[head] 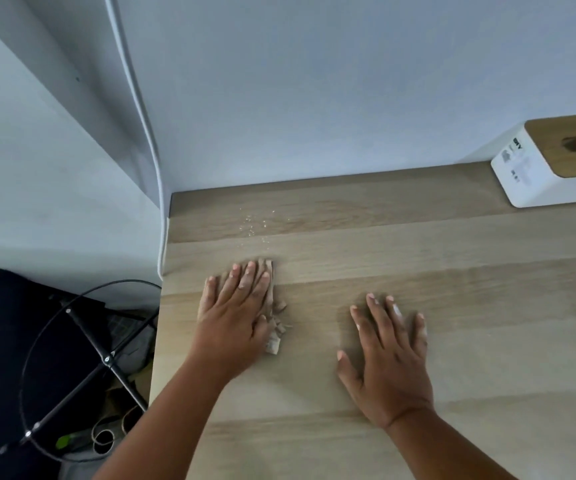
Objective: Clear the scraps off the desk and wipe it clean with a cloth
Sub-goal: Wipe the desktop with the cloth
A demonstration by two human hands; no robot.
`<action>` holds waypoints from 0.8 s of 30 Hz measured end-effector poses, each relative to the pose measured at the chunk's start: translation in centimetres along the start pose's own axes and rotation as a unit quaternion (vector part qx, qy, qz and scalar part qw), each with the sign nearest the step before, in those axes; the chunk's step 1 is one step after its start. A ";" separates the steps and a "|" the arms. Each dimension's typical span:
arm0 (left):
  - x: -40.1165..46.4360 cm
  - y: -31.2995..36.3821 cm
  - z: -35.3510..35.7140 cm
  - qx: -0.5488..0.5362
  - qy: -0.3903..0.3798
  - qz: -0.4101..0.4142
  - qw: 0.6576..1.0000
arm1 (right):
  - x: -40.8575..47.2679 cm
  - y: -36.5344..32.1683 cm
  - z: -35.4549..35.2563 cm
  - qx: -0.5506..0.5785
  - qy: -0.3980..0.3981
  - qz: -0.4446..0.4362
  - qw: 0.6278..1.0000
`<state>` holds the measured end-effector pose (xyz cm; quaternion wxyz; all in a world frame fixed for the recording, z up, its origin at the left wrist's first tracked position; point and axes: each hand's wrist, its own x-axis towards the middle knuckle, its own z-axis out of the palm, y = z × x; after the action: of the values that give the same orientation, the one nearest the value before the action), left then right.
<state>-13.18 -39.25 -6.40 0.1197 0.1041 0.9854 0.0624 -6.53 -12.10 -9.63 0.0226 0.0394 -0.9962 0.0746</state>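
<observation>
I saw the left hand (232,315) flat, fingers straight, against the scraps (275,327) on the desk (418,244); the right hand (388,358) lay flat, released, well right of them.

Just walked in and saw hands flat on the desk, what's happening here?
A person is gathering scraps on the wooden desk. The left hand lies flat beside a small pile of them; the right hand rests flat, apart. Fine crumbs remain near the wall. No cloth is visible.
</observation>
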 end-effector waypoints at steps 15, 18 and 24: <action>-6.9 2.9 2.1 -0.009 0.026 0.198 0.980 | -0.2 -0.1 -0.4 -0.002 -0.013 0.011 1.000; -7.5 -0.3 1.6 -0.020 0.023 0.132 0.991 | -0.3 -0.1 -0.3 0.001 -0.014 0.008 1.000; -1.4 -1.0 -0.1 -0.037 0.031 -0.061 0.997 | -0.2 0.0 -0.2 0.000 -0.023 0.008 1.000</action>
<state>-12.05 -40.52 -6.12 0.0967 0.0370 0.9901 0.0947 -6.29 -12.07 -9.41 -0.0014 0.0328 -0.9967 0.0741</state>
